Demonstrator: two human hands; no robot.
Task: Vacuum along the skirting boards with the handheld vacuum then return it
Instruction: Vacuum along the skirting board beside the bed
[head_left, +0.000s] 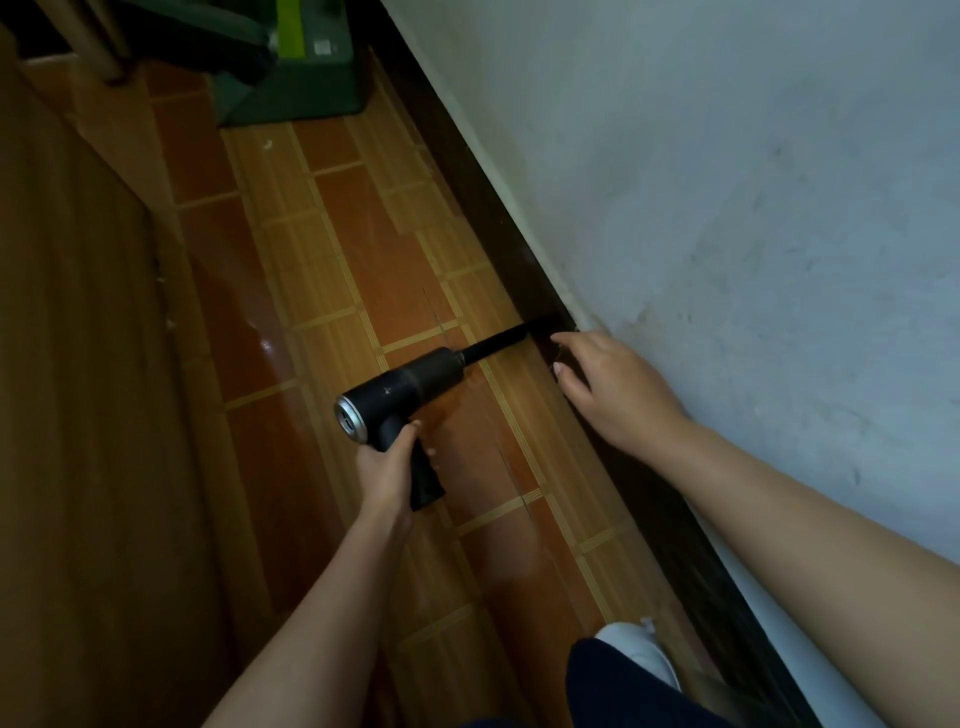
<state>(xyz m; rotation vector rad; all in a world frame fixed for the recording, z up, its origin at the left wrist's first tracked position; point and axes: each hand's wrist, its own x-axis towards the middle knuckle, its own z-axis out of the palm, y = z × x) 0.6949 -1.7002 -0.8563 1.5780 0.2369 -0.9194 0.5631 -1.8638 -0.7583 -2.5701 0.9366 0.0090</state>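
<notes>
- The handheld vacuum (410, 387) is being grasped by the left hand (387, 467), centre frame, nozzle at the skirting board (483, 202).
- The right hand (618, 389) is being held released beside the nozzle.

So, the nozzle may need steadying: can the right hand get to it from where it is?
Probably yes. The right hand is open and empty, right beside the nozzle at the skirting board, with nothing between them.
</notes>
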